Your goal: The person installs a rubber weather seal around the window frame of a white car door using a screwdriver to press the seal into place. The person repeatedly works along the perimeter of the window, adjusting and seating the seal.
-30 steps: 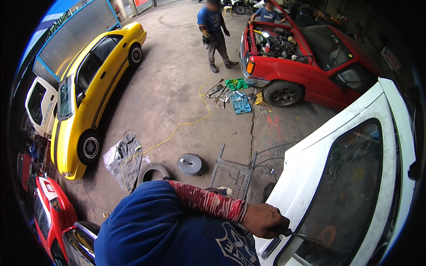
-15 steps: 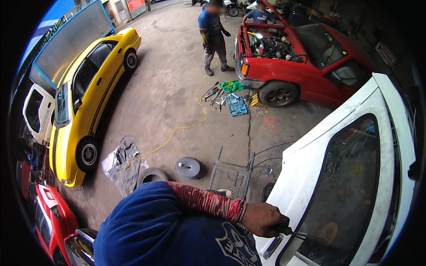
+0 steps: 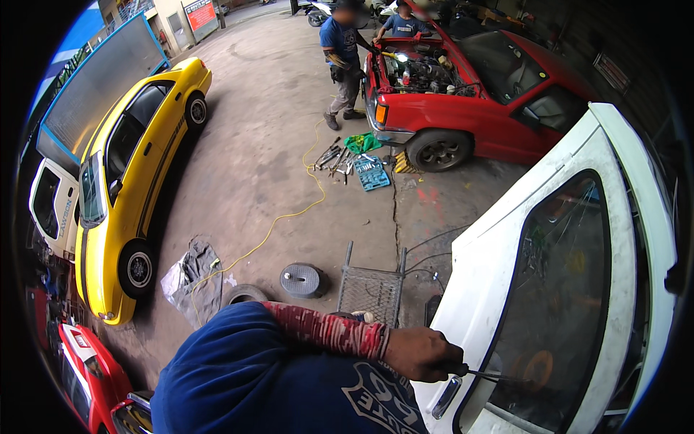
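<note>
My left hand (image 3: 425,354), in a red patterned sleeve (image 3: 329,330), reaches across my chest to the right. Its fingers are closed around the dark handle of a screwdriver (image 3: 493,375), whose thin shaft points right, over the lower part of a window. That window (image 3: 560,289) has a black rubber seal and sits in a white car door (image 3: 481,289). Just below my hand is the door's chrome handle (image 3: 447,396). Whether the screwdriver tip touches the glass or seal, I cannot tell. My right hand is not in view.
A metal mesh frame (image 3: 370,293), a round black stool (image 3: 302,280) and a tyre (image 3: 246,293) lie ahead. Beyond are hand tools (image 3: 336,158), a blue socket set (image 3: 371,173) and a yellow cable (image 3: 293,215). Two people stand by a red car (image 3: 463,108); a yellow car (image 3: 137,181) is left.
My hand and the screwdriver have shifted slightly up and left in view. The standing person has turned toward the red car and now reaches over its engine bay. The whole view has shifted slightly.
</note>
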`<state>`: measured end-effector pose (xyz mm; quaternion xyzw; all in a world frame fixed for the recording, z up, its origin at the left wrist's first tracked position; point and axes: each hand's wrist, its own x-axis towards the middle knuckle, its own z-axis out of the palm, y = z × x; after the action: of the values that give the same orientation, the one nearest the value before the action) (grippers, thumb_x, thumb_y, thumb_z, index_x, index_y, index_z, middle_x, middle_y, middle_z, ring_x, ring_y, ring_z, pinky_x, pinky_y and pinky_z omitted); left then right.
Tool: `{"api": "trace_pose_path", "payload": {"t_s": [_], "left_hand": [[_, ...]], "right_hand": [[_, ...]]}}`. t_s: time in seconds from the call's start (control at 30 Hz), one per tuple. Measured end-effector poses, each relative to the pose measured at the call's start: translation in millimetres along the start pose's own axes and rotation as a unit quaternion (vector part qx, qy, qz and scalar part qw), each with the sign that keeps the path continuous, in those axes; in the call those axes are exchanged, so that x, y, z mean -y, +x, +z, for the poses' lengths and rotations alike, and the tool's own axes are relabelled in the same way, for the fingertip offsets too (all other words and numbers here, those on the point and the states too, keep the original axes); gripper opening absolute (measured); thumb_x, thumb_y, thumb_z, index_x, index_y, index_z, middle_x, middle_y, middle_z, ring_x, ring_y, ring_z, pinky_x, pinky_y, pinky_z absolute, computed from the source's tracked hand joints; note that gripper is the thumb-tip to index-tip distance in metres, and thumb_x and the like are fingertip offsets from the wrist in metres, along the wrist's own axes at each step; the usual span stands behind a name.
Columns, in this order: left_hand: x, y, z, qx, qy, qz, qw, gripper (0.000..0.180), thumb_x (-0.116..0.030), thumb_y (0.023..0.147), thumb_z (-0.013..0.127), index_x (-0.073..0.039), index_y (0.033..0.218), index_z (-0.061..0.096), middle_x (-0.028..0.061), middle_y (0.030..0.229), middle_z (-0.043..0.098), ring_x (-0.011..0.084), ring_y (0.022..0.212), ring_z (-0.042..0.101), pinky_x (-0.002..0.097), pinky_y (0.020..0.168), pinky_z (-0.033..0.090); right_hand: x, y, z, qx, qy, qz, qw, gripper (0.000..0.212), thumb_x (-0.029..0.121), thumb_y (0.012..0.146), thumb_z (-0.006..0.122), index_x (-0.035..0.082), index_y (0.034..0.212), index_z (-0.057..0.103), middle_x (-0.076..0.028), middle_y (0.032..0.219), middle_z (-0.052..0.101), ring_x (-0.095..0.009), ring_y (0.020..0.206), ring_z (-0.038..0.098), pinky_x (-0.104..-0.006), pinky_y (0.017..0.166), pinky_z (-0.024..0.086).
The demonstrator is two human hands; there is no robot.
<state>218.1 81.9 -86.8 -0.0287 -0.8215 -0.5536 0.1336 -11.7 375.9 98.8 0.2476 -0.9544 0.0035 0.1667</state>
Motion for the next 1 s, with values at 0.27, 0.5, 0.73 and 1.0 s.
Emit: {"api": "trace_pose_path", "payload": {"t_s": [0.27, 0.5, 0.73, 1.0], "left_hand": [[-4.5, 3.2, -4.4, 0.012, -0.001, 0.014, 1.000, 0.031, -0.018, 0.094, 0.065, 0.001, 0.118, 0.061, 0.0224, 0.093, 0.071, 0.0404, 0.085, 0.069, 0.0473, 0.074, 0.055], [-4.1, 5.9, -3.3, 0.026, -0.026, -0.025, 0.999, 0.030, -0.023, 0.093, 0.064, -0.002, 0.115, 0.063, 0.0194, 0.094, 0.071, 0.0396, 0.089, 0.069, 0.0480, 0.080, 0.055], [-9.8, 7.2, -7.1, 0.030, -0.044, -0.049, 0.997, 0.029, -0.022, 0.093, 0.064, -0.001, 0.114, 0.063, 0.0189, 0.091, 0.071, 0.0384, 0.086, 0.070, 0.0479, 0.078, 0.055], [-13.2, 8.3, -7.0, 0.042, -0.032, -0.060, 0.997, 0.031, -0.022, 0.093, 0.065, -0.003, 0.118, 0.064, 0.0181, 0.096, 0.073, 0.0365, 0.088, 0.071, 0.0461, 0.079, 0.056]], "right_hand": [[38.1, -0.7, -21.2, 0.023, -0.083, 0.056, 0.995, 0.090, 0.053, 0.085, 0.077, 0.010, 0.155, 0.040, -0.018, 0.151, 0.052, -0.041, 0.132, 0.055, -0.0480, 0.112, 0.042], [18.1, -0.9, -1.8, -0.119, -0.071, -0.043, 0.989, 0.086, 0.060, 0.078, 0.082, 0.011, 0.145, 0.057, -0.014, 0.137, 0.066, -0.037, 0.117, 0.067, -0.0480, 0.096, 0.053], [8.3, 1.7, 3.7, -0.161, -0.104, -0.074, 0.979, 0.084, 0.062, 0.075, 0.083, 0.010, 0.138, 0.063, -0.013, 0.130, 0.070, -0.034, 0.108, 0.071, -0.0461, 0.083, 0.057], [8.0, 2.0, 6.7, -0.190, -0.121, -0.088, 0.970, 0.080, 0.064, 0.074, 0.083, 0.013, 0.134, 0.067, -0.010, 0.125, 0.073, -0.032, 0.101, 0.073, -0.0434, 0.077, 0.059]]}}
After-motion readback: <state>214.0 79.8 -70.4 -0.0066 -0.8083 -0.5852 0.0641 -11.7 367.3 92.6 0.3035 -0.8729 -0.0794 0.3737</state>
